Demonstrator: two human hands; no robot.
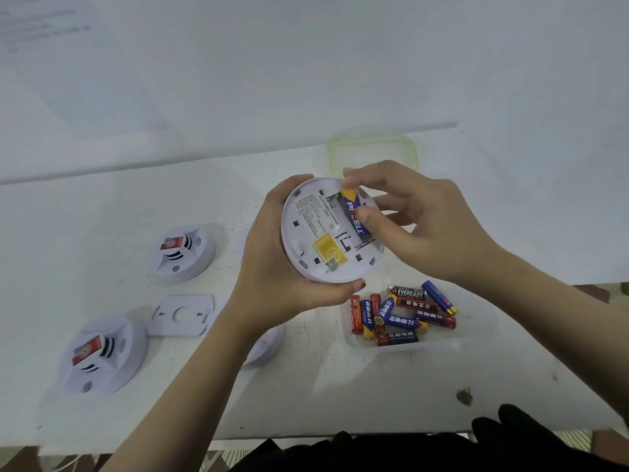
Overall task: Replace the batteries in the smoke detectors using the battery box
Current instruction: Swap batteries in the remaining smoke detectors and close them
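I am working at a plain white table (102,206) set against a bare white wall (306,63), which reads as a staged test bench, not a lived-in room. Identical smoke detectors (182,252) lie in a row beside a clear battery box (418,342) of mixed cells. A printed sheet (68,56) is fixed to the wall, its text too blurred to read.

One head-worn wide-angle view, looking forward and steeply down, close over both hands at frame centre. White table (340,386) fills most of the frame; wall (306,63) across the top.
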